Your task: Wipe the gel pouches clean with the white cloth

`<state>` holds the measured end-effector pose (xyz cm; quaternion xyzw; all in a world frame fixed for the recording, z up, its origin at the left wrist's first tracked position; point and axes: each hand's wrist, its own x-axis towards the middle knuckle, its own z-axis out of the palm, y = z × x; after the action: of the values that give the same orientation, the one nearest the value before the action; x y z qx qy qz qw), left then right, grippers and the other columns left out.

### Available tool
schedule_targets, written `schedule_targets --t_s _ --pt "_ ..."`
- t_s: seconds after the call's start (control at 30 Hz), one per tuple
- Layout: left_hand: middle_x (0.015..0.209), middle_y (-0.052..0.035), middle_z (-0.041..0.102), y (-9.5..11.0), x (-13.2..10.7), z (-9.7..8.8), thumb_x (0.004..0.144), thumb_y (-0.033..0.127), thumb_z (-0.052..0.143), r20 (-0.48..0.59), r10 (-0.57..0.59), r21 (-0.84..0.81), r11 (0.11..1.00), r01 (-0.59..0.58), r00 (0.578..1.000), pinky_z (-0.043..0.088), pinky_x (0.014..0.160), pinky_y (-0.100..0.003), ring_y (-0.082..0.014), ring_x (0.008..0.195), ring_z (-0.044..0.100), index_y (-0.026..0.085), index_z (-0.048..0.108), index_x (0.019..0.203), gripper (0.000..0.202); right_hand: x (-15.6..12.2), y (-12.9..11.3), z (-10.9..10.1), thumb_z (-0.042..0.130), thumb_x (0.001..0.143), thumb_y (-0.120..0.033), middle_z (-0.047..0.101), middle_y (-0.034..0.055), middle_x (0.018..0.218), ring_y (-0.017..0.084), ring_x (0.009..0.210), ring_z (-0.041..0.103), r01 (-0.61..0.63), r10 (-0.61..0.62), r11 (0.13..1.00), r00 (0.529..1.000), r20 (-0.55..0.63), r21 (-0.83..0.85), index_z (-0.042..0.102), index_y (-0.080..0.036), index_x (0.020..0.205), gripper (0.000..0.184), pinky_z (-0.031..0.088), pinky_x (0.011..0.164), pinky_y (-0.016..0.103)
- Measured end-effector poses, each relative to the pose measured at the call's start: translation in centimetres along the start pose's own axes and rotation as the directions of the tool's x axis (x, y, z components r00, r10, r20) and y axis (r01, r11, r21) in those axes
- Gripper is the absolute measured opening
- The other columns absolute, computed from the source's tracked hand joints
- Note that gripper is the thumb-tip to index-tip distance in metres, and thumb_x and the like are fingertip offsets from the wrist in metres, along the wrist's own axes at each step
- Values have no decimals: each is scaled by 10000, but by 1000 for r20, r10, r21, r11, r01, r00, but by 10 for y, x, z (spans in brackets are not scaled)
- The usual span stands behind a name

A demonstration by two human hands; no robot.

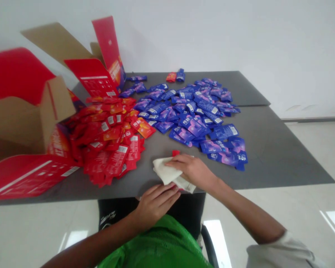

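My right hand (pixel 192 169) presses a crumpled white cloth (pixel 167 172) onto the dark grey table (pixel 268 149) near its front edge, fingers curled over it. A red packet (pixel 175 152) peeks out just beyond that hand. My left hand (pixel 155 201) rests at the table's front edge, fingers together and extended, its tips touching the cloth's underside; a bit of red shows by them. A heap of red packets (pixel 108 137) lies to the left and a spread of blue packets (pixel 195 111) lies behind the hands.
Two open red cardboard boxes stand at the left, one near (pixel 22 123) and one farther back (pixel 100 70). A green mesh cloth (pixel 162 242) lies on my lap. White floor shows right of the table; a white wall stands behind.
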<state>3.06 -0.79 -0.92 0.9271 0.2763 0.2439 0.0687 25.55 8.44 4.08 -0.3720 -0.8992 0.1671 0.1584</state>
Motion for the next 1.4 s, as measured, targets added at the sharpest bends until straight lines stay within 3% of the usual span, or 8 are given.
schedule_targets --t_s 0.2,0.4,0.57,0.67,0.9,1.07,1.17,1.4 --pt "1293 -71 744 -1 7 -3 1073 141 433 -101 60 56 997 -55 993 508 1092 -344 -197 1250 668 147 685 1293 335 9 15 -16 563 914 -12 705 120 1271 252 1115 678 -124 106 983 986 -130 -138 645 -194 1398 524 571 939 349" --pt "865 -36 798 -3 2 6 1050 152 503 -241 36 29 999 -30 970 585 892 -317 -152 764 735 173 762 1050 261 -27 -23 -1 621 954 -117 726 68 1237 206 1093 697 65 -63 995 998 -21 75 668 -240 1335 403 579 921 314" --pt "1236 -64 767 -2 6 -1 1081 137 418 -147 42 10 999 -40 988 510 1077 -329 -177 1186 695 141 716 1230 333 -7 15 -2 603 891 -21 695 87 1261 215 1093 692 -114 114 993 989 -93 3 661 -245 1364 527 579 898 302" --pt "1277 -57 751 -2 7 -4 1088 138 398 -136 33 8 999 -32 990 498 1096 -320 -169 1247 665 146 708 1248 349 -6 20 -11 566 892 -17 680 100 1255 232 1106 679 -157 143 985 973 -184 -66 630 -242 1405 565 579 896 317" --pt "816 -25 790 -2 3 4 1037 170 539 -232 -27 -61 998 13 972 590 903 -327 -153 754 731 187 770 959 244 -36 -25 3 609 932 -101 718 69 1245 208 1075 699 27 -26 995 1000 -16 93 656 -224 1336 425 582 891 297" --pt "1262 -58 758 -2 6 -2 1086 136 404 -148 13 -36 999 -19 989 492 1104 -321 -165 1218 682 143 706 1251 344 -4 14 -5 611 889 -38 684 86 1278 214 1068 697 -156 156 988 987 -38 6 645 -228 1375 523 578 858 286" --pt "1292 -53 745 -1 7 -3 1093 138 385 -138 12 -31 999 -16 990 493 1103 -314 -164 1252 663 142 707 1247 358 -1 16 -16 582 897 -39 670 111 1273 237 1062 691 -189 182 980 978 -105 -67 629 -208 1398 531 584 841 316" --pt "863 -33 800 -2 2 5 1040 172 536 -229 -17 -60 998 3 973 574 948 -335 -159 797 741 173 769 1001 237 -35 -25 0 633 909 -102 704 66 1217 193 1032 698 -28 25 992 999 29 125 656 -234 1336 447 572 838 275"
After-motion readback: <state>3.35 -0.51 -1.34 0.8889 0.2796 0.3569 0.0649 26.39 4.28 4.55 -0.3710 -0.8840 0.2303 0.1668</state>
